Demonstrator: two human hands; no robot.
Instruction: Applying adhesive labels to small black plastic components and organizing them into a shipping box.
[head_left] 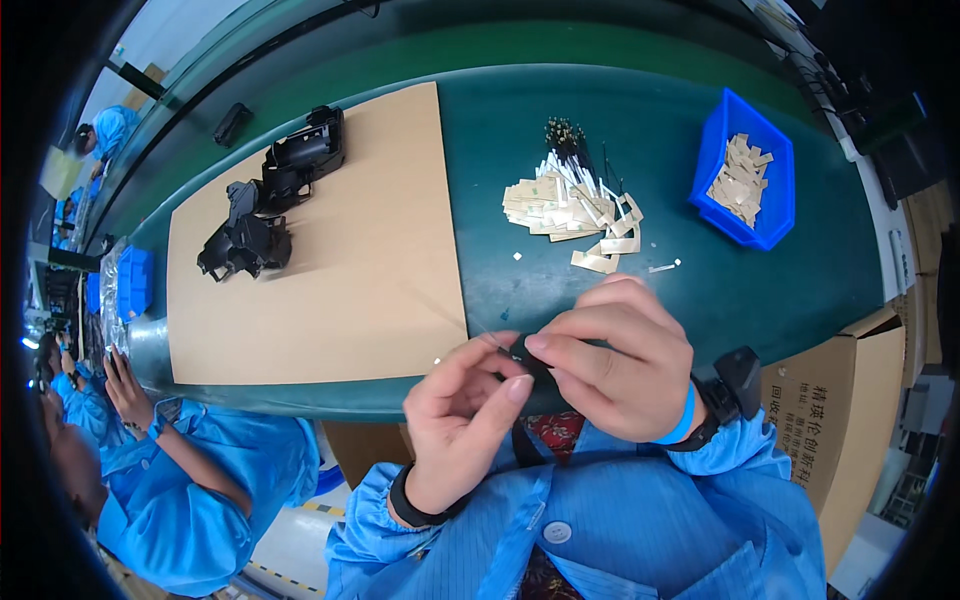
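Note:
In front of my chest, my right hand (622, 362) pinches a small black part (524, 354) between thumb and fingertips. My left hand (462, 408) meets it from the other side, fingers curled and fingertips against it. A thin pale strand seems to run up and left from there, too faint to name. The part's exact kind is hidden by the fingers. Beyond my hands lies a heap of tan and white adhesive pieces (560, 208), beside a bundle of thin black cables (570, 145) with gold-coloured ends.
A blue bin (782, 205) of tan pieces (742, 180) stands at the right. Several black plastic housings (255, 245) rest on a brown cardboard sheet (370, 300) at the left. A cardboard box (850, 420) is beside my right arm. A co-worker in blue (200, 490) sits at my left.

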